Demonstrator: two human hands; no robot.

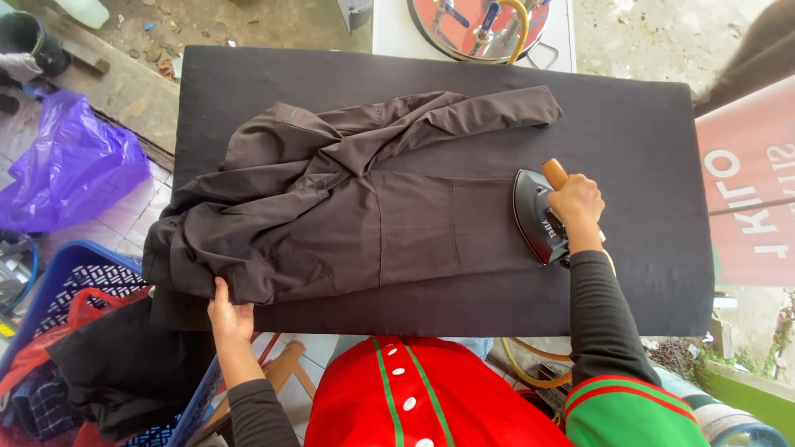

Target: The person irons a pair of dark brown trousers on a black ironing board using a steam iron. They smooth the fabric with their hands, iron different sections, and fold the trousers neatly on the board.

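While seen from the head camera, looking straight down: right hand [577, 207] wrapped tight around the wooden handle of a black iron [538, 217], its sole flat on the right end of dark trousers [348, 215]. Left hand [228, 310] at the near edge of the board [629, 124], thumb up on the cloth, fingers curled under the garment's lower left corner, pinching it in place. Trousers spread across the middle of the black padded board, waist end bunched and hanging a little over the left edge, one leg folded back across the top toward the right. Leg panel beside the iron lying smooth and flat, judged already pressed or nearly so; left half heavily creased and piled, so most of the ironing apparently left to do. Blue basket [79, 269] with red and dark clothes at lower left, just beside the board. Purple bag [70, 161] on the tiled floor farther left. Round metal vessel [480, 25] with fittings beyond the far edge. Red and white banner [749, 186] at right. Yellow hose [530, 377] trailing below the board near the right sleeve.
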